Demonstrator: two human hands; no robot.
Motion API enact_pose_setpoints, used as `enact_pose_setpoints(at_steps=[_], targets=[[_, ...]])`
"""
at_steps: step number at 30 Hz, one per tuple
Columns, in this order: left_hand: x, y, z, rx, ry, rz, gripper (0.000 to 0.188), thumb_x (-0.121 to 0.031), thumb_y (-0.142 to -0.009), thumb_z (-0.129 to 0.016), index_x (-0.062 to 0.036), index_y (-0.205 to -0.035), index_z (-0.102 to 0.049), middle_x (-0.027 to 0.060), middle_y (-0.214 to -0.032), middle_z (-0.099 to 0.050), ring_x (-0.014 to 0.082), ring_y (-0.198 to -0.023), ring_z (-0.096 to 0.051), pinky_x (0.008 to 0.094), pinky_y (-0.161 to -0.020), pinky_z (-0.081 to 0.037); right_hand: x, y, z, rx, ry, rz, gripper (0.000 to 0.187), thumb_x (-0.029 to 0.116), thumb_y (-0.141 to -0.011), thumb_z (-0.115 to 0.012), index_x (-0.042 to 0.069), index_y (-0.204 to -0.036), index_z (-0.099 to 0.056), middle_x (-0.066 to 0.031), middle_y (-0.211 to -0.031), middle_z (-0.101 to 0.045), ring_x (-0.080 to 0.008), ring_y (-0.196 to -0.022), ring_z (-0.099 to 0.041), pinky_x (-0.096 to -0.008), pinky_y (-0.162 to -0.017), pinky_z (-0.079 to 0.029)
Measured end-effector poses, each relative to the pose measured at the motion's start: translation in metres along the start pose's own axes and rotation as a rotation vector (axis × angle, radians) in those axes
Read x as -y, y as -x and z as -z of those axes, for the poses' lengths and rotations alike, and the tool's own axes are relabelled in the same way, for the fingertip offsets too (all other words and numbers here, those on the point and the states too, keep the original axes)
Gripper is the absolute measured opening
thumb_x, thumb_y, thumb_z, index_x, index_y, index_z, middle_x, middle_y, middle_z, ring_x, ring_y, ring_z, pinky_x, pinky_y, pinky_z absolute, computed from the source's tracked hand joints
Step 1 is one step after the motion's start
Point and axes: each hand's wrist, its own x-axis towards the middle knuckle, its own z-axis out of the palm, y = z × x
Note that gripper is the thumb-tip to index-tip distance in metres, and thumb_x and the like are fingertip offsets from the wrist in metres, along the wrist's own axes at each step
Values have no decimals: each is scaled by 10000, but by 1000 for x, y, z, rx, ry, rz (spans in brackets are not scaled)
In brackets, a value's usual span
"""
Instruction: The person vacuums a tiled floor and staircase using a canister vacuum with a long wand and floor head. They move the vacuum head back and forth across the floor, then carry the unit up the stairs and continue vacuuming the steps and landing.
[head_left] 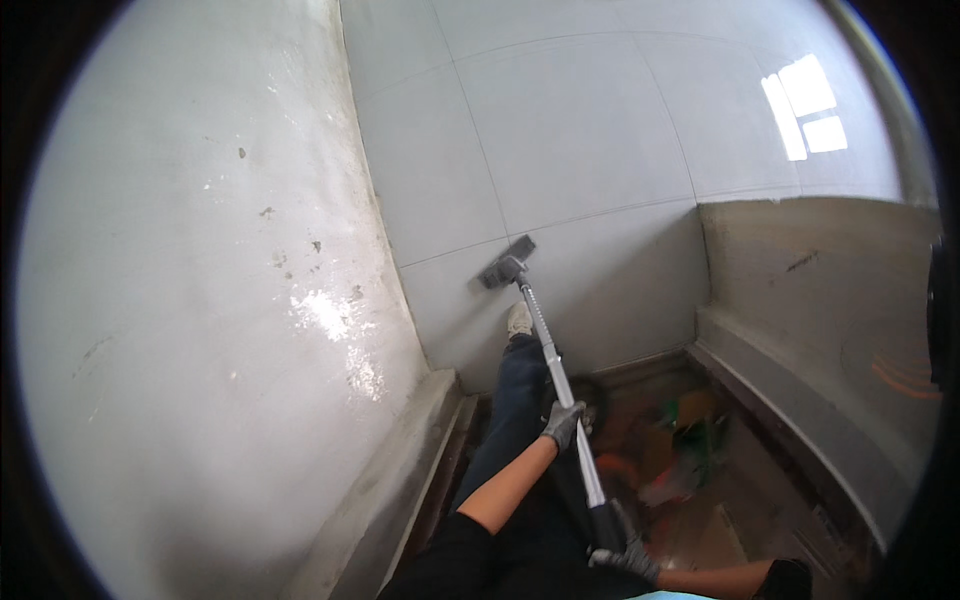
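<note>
Hands, left [563, 424] above right [625, 556], grip pole [560, 380], scrubber head [507, 263] against tiled wall [580, 150].

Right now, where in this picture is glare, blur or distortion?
Head view: window glare on the tiled wall, shiny patches on the left wall; clutter on the floor is blurred; fisheye bends tile lines, dark rim; the pole stays fairly sharp.

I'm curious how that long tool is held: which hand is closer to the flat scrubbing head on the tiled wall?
The left hand. It grips the pole partway up, below the scrubbing head. The right hand holds the pole's lower end, farthest from the head.
</note>
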Motion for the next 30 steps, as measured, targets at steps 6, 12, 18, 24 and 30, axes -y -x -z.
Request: enact_pose_setpoints(at_steps=[6,12,18,24,30], targets=[[9,5,-12,-130,47,55,349,-99,-891,-611,-110,-1110,-341,87,-783,-497,184,-508,-552,349,-375,-489,-71,-5,1,163,-1095,-87,930,234,-805,-759,65,-1501,-166,-164,-1429,-385,-245,-1279,-449,-378,-1034,-407],[-5,-60,-11,-179,-27,-186,446,-107,-897,-598,-113,-1174,-248,83,-666,-495,186,-423,-519,351,-341,-456,-24,-68,29,-81,-109,-244,880,212,-792,-771,78,-1474,-232,-120,-1323,-487,-226,-1180,-499,-369,-978,-434],[-247,-168,9,-262,-329,-385,900,-254,-907,-609,-67,-1465,72,57,-584,-512,161,-406,-501,299,-350,-440,95,-278,11,114,-668,-150,651,211,-780,-778,65,-1295,-408,-57,-911,-555,-156,-736,-585,-324,-650,-523],[-463,-217,-3,-352,-664,-551,798,-160,-819,-599,-35,-1431,-101,178,-905,-638,275,-680,-664,400,-575,-567,252,-462,-13,-82,-399,12,522,196,-837,-689,54,-1256,-414,-66,-719,-542,-174,-529,-553,-330,-467,-480],[-432,-230,-42,-440,-1043,-495,1046,-176,-768,-572,26,-1437,206,291,-1243,-558,354,-1096,-609,382,-973,-474,251,-459,41,-137,-417,106,802,191,-816,-700,222,-1485,-260,-65,-726,-559,-175,-511,-558,-326,-453,-492]])
